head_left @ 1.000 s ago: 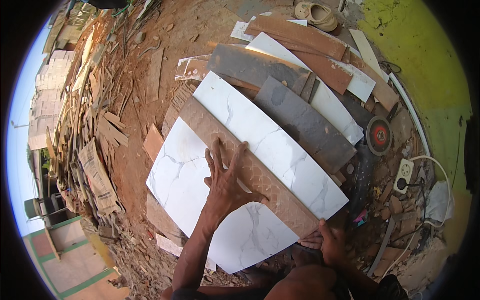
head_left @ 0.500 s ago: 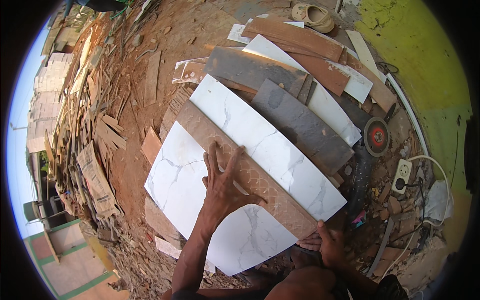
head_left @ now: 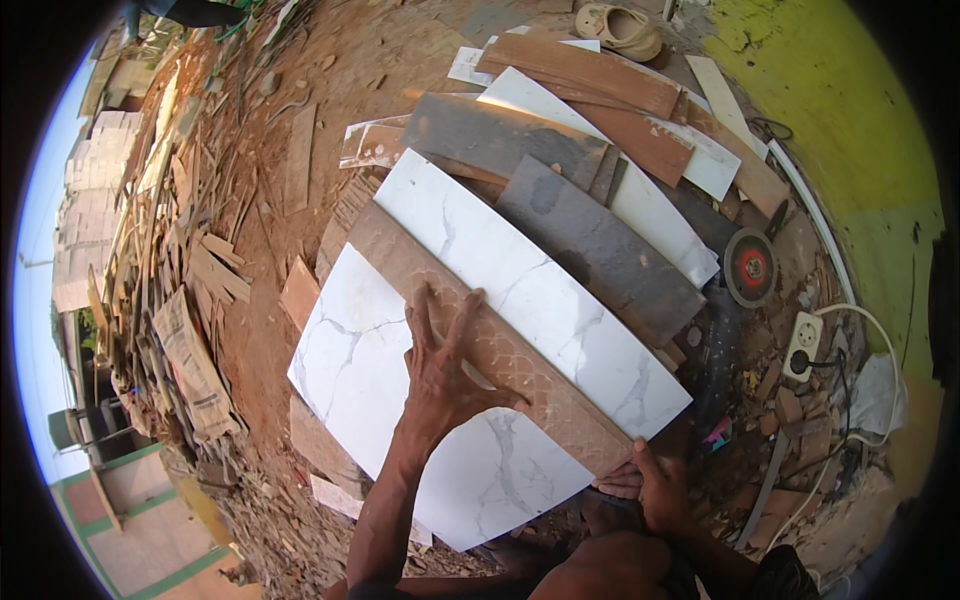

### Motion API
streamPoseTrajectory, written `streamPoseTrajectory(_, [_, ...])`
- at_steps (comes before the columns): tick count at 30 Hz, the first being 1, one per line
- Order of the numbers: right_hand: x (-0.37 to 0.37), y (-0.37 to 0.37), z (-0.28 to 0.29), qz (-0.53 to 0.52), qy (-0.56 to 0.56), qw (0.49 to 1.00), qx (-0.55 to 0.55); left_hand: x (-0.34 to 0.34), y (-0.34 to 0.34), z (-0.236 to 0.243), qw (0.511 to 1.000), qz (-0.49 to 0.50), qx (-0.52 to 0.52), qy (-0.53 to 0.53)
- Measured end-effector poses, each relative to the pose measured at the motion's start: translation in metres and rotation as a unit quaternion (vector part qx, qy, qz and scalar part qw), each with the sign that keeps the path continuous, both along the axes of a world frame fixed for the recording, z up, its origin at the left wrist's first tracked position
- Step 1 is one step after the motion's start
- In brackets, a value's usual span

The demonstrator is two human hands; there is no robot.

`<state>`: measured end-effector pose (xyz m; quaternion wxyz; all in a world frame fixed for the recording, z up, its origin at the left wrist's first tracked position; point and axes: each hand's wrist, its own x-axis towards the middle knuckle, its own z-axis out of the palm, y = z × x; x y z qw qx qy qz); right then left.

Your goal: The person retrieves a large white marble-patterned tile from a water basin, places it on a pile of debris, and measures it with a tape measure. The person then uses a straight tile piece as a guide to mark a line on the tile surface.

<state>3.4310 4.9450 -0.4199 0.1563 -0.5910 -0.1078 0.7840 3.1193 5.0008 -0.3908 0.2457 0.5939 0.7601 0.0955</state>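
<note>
A brown tile strip [head_left: 520, 362], its underside patterned with raised curves, lies slantwise across a white marble-veined tile [head_left: 345, 325]. White tile also shows along the strip's far side, as a veined white band [head_left: 570, 300]. My left hand [head_left: 440, 380] rests on the strip with thumb and fingers spread wide, fingertips near its far long edge. At the strip's near right end, my right hand [head_left: 662, 492] grips the corner, thumb up at the edge and fingers folded against the end. Part of those fingers is hidden.
An angle grinder's disc [head_left: 750, 268] is at the right, near a white power socket block [head_left: 803, 345] with cables. Dark tile pieces [head_left: 600, 250] and brown offcuts [head_left: 590, 75] lie beyond. A clog [head_left: 618, 32] sits at the far side; scrap wood [head_left: 165, 260] is heaped at left.
The whole picture has shifted very slightly. Both hands keep their places on the strip, and the tiles have not visibly moved.
</note>
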Motion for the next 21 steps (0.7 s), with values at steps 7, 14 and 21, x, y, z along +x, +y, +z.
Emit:
streamPoseTrajectory(7, [0.0018, 0.0008, 0.0006, 0.006, 0.005, 1.0, 0.006, 0.0024, 0.0, 0.0, 1.0, 0.002, -0.01, 0.02])
streamPoseTrajectory(14, [0.0002, 0.0032, 0.0039, 0.004, 0.01, 1.0, 0.003, 0.0017, 0.0004, -0.002, 1.0, 0.002, -0.009, -0.008])
streamPoseTrajectory(21, [-0.0048, 0.0036, 0.0059, 0.008, 0.015, 1.0, -0.002, -0.0075, -0.0049, -0.0082, 0.999, 0.008, 0.027, -0.028])
